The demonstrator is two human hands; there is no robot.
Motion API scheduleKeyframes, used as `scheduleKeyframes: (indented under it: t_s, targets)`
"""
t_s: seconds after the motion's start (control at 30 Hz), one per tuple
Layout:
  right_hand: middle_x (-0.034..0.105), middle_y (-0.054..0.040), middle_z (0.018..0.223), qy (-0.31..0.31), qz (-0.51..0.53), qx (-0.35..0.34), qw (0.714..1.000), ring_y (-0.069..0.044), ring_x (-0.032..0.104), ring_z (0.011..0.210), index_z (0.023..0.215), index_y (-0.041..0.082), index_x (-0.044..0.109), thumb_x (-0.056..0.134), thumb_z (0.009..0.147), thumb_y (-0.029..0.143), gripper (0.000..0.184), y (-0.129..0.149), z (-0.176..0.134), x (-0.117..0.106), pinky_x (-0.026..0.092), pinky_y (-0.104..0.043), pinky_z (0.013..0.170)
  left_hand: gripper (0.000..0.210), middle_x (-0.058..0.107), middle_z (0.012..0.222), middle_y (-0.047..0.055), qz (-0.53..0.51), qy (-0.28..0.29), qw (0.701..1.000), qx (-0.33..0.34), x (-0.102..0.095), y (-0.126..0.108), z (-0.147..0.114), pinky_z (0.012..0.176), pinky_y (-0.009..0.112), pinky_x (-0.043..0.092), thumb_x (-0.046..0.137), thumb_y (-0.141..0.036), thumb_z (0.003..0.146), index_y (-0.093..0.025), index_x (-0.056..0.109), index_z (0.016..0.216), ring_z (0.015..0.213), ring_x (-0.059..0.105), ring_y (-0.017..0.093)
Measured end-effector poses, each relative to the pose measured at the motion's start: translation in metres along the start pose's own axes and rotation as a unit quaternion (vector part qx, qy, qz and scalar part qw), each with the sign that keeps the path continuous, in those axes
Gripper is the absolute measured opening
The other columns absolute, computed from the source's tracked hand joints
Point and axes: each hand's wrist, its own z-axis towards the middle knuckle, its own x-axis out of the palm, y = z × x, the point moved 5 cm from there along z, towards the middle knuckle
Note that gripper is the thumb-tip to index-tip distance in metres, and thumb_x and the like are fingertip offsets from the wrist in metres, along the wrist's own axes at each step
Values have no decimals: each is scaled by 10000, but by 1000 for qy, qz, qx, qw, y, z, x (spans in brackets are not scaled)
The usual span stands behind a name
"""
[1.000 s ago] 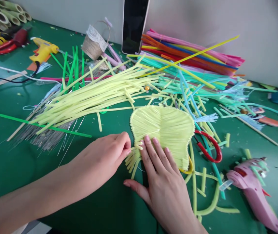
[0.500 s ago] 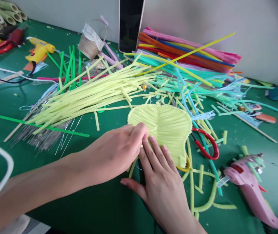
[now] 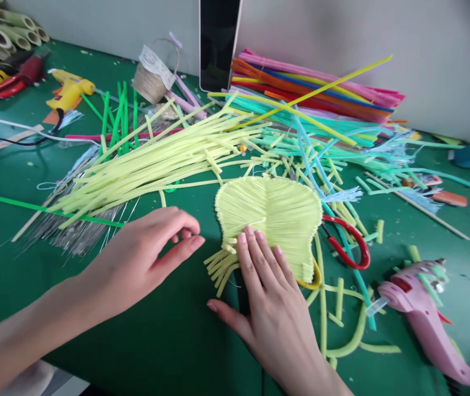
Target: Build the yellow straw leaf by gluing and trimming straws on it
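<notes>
A pale yellow-green leaf-shaped piece made of fuzzy pipe cleaners (image 3: 288,220) lies flat on the table. My right hand (image 3: 274,297) rests on its lower part, fingers stretched out and thumb spread to the left. Loose pipe cleaner ends (image 3: 223,268) fan out past the piece's lower left edge. Left of the piece, my left hand (image 3: 152,247) hovers apart from it, fingers loosely curled, with a gap between thumb and forefinger and nothing seen in them. Scissors with red handles (image 3: 356,242) lie right of the piece, their blades hidden.
A bundle of pale yellow pipe cleaners (image 3: 160,159) lies behind my left hand. Coloured bundles (image 3: 321,88) and a phone (image 3: 218,44) are at the back wall. A pink glue gun (image 3: 425,324) lies right, a yellow one (image 3: 70,91) far left. Short offcuts (image 3: 339,302) are scattered around.
My left hand has let go at the piece's lower left edge and moved left, loosening its fingers. The loose ends there now show. My right hand stays in place.
</notes>
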Motion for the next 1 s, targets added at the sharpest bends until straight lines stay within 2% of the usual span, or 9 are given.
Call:
scheduleKeyframes:
  t_s: [0.03,0.1,0.2,0.37,0.43,0.6,0.7,0.87,1.0]
  targets:
    - [300,-165,1601,-2,4,1,1000,-291,295,1482,1526,18,293,465,937,627,864,0,-1,-1,304,-456,1177,115,619,907,7,17,-7,1000,10,1,1,-9,740,261,478,490,-286,993,-224,587,991,824,615,150]
    - [298,-178,1601,-3,9,-2,1000,-292,280,1487,1524,13,292,474,946,600,844,-1,-2,-2,325,-458,1170,167,607,1023,43,55,-9,998,39,10,-1,-25,832,303,480,512,-225,978,-235,601,1119,954,600,184]
    - [323,-192,1589,-8,12,-8,1000,-293,273,1489,1509,7,322,479,966,546,781,0,-4,-4,335,-461,1170,249,566,1094,83,84,-23,995,39,24,-5,-32,865,358,480,535,-217,968,-227,573,1214,1023,558,224]
    - [378,-193,1562,-14,6,-16,1000,-303,309,1474,1476,16,390,496,971,512,716,1,-5,-3,362,-481,1160,121,542,1003,92,117,14,993,32,42,-12,-14,813,419,485,454,-169,979,-165,573,1002,933,528,242]
    - [380,-189,1561,-10,0,-19,1000,-312,323,1467,1471,25,404,505,964,522,717,2,-4,-2,382,-492,1146,152,528,928,85,139,32,989,36,45,-15,-9,765,419,478,424,-134,973,-161,556,900,866,513,238]
    - [389,-203,1551,-9,-12,-21,1000,-336,353,1449,1445,19,447,498,954,562,734,2,-3,0,408,-512,1125,192,496,847,67,183,74,979,44,44,-22,-11,689,398,446,407,-20,912,-169,496,830,779,471,225]
    - [387,-207,1549,-10,-18,-22,1000,-344,367,1441,1425,17,476,491,948,582,740,3,-3,0,428,-515,1109,217,491,800,39,148,86,984,40,42,-24,-14,655,363,433,414,7,898,-191,457,818,735,466,204]
    - [402,-205,1537,-11,-32,-24,999,-350,401,1420,1415,12,492,477,945,602,755,5,-2,-1,459,-524,1080,169,560,893,39,62,21,997,34,34,-26,-11,680,335,456,427,-49,945,-205,451,1007,811,538,199]
    - [411,-224,1525,-13,-42,-28,999,-367,419,1405,1397,15,517,471,935,627,769,6,-1,-2,477,-531,1059,151,566,886,32,54,10,997,52,34,-28,-9,673,329,454,429,-71,954,-211,444,1008,799,553,190]
